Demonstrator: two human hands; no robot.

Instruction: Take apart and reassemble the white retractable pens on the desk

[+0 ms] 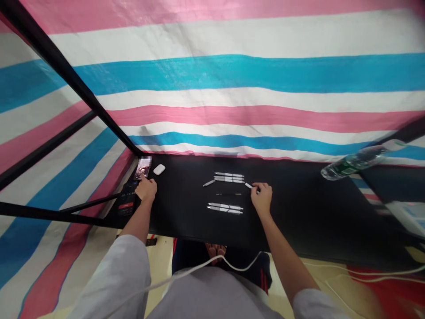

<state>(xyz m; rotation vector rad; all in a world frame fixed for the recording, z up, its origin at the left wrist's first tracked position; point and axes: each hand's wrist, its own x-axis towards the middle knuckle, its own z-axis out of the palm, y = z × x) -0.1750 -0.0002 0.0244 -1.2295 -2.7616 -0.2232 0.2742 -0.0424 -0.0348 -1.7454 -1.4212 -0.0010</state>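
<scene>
My left hand (145,189) rests at the far left of the black table (299,208), its index fingertip on the screen of a smartphone (143,168). A white earbud case (159,169) lies just right of the phone. My right hand (261,198) pinches a short white pen barrel (248,185). Left of it lie several white pens in an upper group (229,178) and a lower group (225,208). A thin dark pen refill (229,194) lies between them, and a silver pen part (209,183) lies by the upper group.
A plastic water bottle (353,164) lies tilted at the right. Black metal poles (66,75) and striped pink, white and blue tarpaulin surround the table. A dark box (126,206) sits at its left edge. A white cable (212,261) crosses my lap.
</scene>
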